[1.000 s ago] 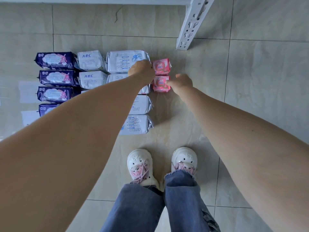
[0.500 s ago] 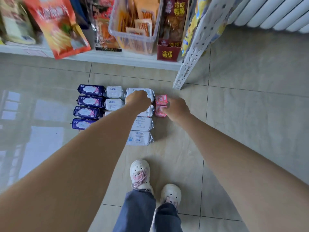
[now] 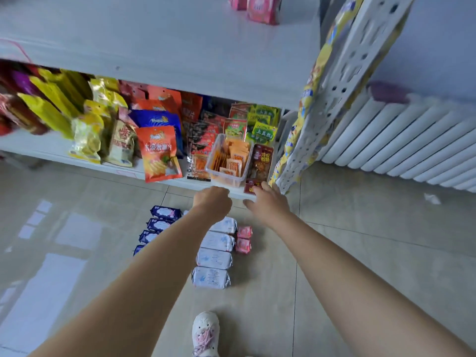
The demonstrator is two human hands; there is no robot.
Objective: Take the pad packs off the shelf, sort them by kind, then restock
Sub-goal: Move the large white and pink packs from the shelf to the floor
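Pad packs lie sorted in columns on the tiled floor: dark blue packs (image 3: 164, 213) at the left, white packs (image 3: 214, 258) in the middle, two small pink packs (image 3: 243, 245) at the right. My left arm hides part of the blue column and the packs between. My left hand (image 3: 212, 203) hangs above the rows with fingers curled and nothing in it. My right hand (image 3: 268, 202) is raised beside it, fingers relaxed and empty. More pink packs (image 3: 262, 7) stand on the upper shelf board (image 3: 180, 47) at the top.
The lower shelf holds snack bags (image 3: 158, 153) and a clear bin (image 3: 229, 161) of sachets. A perforated white upright (image 3: 342, 81) stands at the right, with a radiator (image 3: 401, 143) behind it. My white shoe (image 3: 205, 333) is on the floor below.
Both hands have lifted off the pink and white packs on the floor. The view has tilted up from the floor to the shelves.
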